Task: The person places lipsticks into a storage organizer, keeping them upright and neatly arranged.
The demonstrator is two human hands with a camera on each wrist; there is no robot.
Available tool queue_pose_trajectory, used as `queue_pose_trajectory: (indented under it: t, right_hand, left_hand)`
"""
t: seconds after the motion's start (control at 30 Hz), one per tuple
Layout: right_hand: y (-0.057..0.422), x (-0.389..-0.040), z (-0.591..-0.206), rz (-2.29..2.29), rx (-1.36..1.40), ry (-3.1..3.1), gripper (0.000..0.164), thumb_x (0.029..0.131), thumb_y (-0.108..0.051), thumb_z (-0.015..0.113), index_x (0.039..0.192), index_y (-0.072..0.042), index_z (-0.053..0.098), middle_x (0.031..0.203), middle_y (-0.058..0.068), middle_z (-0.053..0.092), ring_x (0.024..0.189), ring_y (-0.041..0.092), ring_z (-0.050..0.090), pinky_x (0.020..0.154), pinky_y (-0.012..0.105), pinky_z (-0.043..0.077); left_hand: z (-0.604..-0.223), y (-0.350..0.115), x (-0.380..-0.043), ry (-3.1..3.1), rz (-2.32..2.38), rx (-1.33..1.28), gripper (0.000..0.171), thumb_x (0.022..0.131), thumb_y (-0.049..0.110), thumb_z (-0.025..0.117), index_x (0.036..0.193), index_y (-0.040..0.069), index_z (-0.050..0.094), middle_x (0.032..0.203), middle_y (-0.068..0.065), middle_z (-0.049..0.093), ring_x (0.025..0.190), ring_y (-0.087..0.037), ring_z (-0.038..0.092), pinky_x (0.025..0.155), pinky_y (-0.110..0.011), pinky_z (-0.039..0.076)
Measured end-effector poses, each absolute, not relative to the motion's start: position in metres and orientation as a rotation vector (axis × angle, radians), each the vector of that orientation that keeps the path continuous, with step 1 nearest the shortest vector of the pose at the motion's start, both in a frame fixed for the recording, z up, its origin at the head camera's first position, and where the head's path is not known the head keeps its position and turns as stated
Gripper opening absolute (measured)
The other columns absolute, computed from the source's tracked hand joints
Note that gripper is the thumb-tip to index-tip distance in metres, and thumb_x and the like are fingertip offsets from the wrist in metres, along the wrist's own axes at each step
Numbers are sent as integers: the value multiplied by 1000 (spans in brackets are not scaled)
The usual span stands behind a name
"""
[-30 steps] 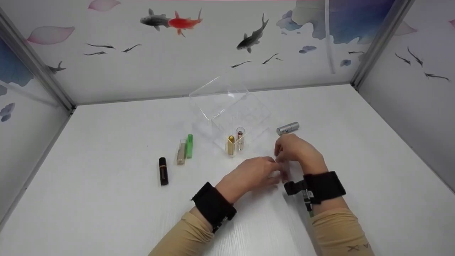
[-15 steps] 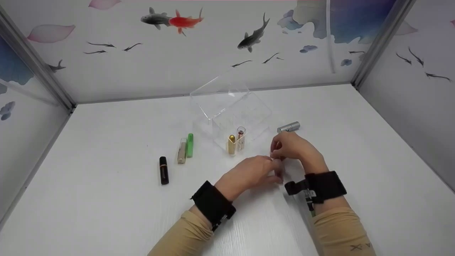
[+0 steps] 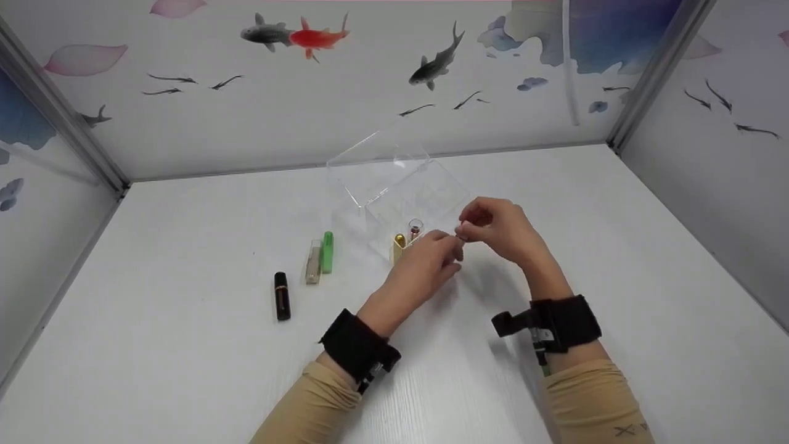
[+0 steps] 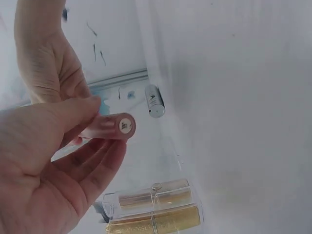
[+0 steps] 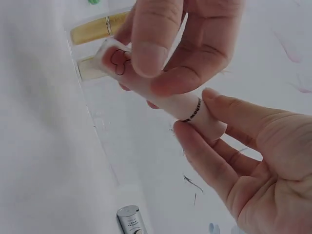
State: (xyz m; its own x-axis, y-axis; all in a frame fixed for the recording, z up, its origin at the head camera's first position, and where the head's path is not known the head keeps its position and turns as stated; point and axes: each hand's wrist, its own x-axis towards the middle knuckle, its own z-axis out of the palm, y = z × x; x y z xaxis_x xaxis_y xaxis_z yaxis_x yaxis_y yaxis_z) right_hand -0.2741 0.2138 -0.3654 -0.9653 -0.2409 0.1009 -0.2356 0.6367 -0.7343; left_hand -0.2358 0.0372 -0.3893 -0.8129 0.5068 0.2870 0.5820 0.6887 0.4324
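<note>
Showing clearly only wrist-side: probable lipstick (image 5: 169,104)

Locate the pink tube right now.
In the right wrist view, the pink tube is central, pinched by the left hand above and the right hand at its lower-right end. In the left wrist view, the silver tube is to its right.

This looks like a small partitioned booth (image 3: 709,185): a white table (image 3: 185,246) boxed in by printed panels (image 3: 216,132) at nine, twelve and three o'clock, with grey metal posts (image 3: 659,68) at ten and two; fish (image 3: 317,38) decorate the twelve o'clock panel.
</note>
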Motion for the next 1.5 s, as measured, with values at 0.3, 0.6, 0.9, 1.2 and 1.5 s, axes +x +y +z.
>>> queue_pose_trajectory:
  t: [0.3,0.6,0.9,1.2,1.5]
  right_hand:
    - [199,-265,-353,-1522,-524,2910,25,83,-28,71,101,-11,66,94,4,68,92,14,63,79,31,51]
    - [189,-257,-346,-1812,-585,2863,30,82,-22,73,108,-8,68,102,6,69,95,12,66,80,22,54]
    - [176,-254,-346,-1879,-713,2874,25,83,-19,71,106,-11,72,103,2,71,97,8,66,81,21,54]
    - [163,-254,-352,-1927,-805,2963,24,84,-16,70,107,-13,72,98,2,71,93,10,65,83,29,55]
    - [159,-261,-361,-1979,-902,3016,22,84,-10,68,106,-7,71,105,5,66,94,12,64,81,27,55]
  left_hand:
    - [-385,30,-245,-2495,-1051,-689,17,86,9,67,98,13,56,96,0,65,91,-11,66,76,-21,53]
    - [-375,25,-248,-2385,-1187,-635,29,87,19,68,111,14,53,102,2,65,92,-6,64,77,-17,52]
    - [-373,20,-252,-2335,-1188,-564,22,90,23,64,109,16,57,100,3,65,92,-7,62,76,-20,53]
    - [-373,17,-255,-2293,-1191,-539,23,92,26,61,111,14,58,103,1,61,95,-7,60,77,-14,51]
    - [-372,19,-261,-2310,-1230,-515,24,91,22,61,112,12,58,104,-2,58,95,-9,60,79,-14,50]
